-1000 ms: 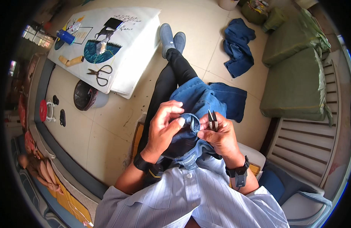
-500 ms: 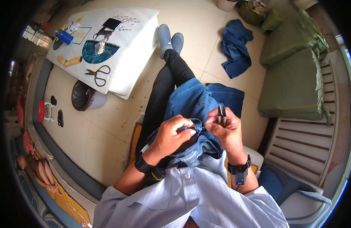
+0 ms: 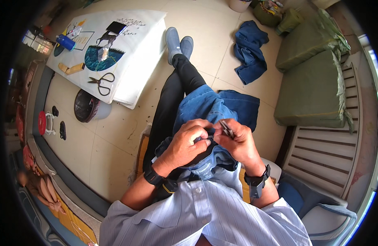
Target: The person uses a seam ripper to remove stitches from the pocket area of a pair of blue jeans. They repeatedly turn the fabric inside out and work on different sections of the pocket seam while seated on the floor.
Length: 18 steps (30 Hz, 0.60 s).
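Observation:
A pair of blue denim jeans (image 3: 203, 107) lies across my lap, its waistband opened toward me with a pale label (image 3: 205, 170) inside. My left hand (image 3: 185, 143) is closed on the denim at the waistband, thumb and fingers pinching it. My right hand (image 3: 239, 143) is closed around small metal thread snips (image 3: 227, 129), whose blades rise between the fingers. The right fingertips meet the denim beside the left hand. Fingers cover the exact spot between the two hands.
A white-covered table (image 3: 146, 45) stands at the far left, with large black scissors (image 3: 101, 83) near its edge. Beside it is a lined waste bin (image 3: 85, 106). More denim (image 3: 249, 51) lies on the floor. Green wrapped cushions (image 3: 312, 92) rest on a slatted bench (image 3: 323, 153) at right.
My right hand has moved slightly left, closer to the left hand. The snips, upright before, now tilt to the left. My left hand keeps its hold on the denim.

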{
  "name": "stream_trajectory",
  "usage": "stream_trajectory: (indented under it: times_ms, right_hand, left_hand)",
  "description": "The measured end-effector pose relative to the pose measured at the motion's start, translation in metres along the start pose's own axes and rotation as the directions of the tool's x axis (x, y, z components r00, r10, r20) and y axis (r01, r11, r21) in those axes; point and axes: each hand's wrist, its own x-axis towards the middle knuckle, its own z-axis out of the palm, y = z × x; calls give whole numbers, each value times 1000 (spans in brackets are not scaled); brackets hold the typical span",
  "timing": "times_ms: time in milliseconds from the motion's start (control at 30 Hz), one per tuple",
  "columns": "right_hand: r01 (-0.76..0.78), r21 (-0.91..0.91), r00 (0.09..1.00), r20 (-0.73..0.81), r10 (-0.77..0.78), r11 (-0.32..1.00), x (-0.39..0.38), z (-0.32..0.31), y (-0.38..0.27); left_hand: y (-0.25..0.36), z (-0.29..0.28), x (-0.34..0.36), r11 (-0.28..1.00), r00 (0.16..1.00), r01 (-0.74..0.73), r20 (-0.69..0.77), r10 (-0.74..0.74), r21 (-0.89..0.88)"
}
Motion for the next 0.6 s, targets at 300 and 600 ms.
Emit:
stream_trajectory:
  times_ms: [300, 600]
  right_hand:
    - [-180, 516, 982, 48, 182, 837, 7, -31, -4]
    - [-86, -167, 996, -38, 80, 982, -8, -20, -12]
  left_hand:
    - [-2, 4, 2, 992, 996, 85, 47, -81, -94]
    - [0, 7, 5, 977, 984, 171, -29, -176, -124]
